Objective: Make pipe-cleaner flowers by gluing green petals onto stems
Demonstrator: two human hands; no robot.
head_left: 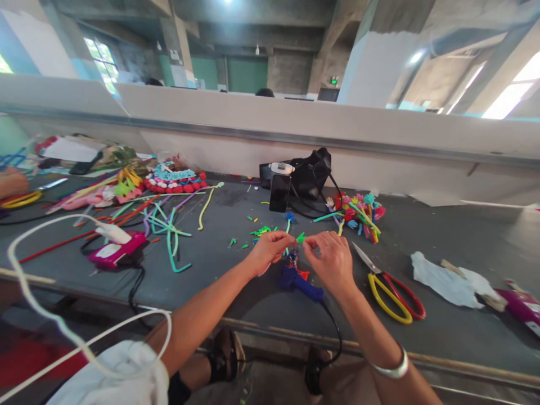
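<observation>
My left hand (272, 250) is closed, its thumb and fingertips pinched together; what sits in the pinch is hidden. Behind those fingertips passes a pale green stem with a fuzzy blue flower (289, 216) at its top; I cannot tell whether the fingers hold it. Close by on the right, my right hand (331, 259) pinches a small bright green pipe cleaner piece (301, 238). Below both hands, a blue glue gun (301, 284) lies on the dark table (236, 292), its cord running off the front edge. Loose green bits (262, 230) are scattered beyond the left hand.
Scissors (386, 289) with red and yellow handles lie right. Behind stand a phone (280, 193), a black bag (314, 171) and a bunch of pipe cleaner flowers (363, 214). Left are pale green strips (169, 230) and a magenta box (118, 250). Another person's hand (12, 183) shows far left.
</observation>
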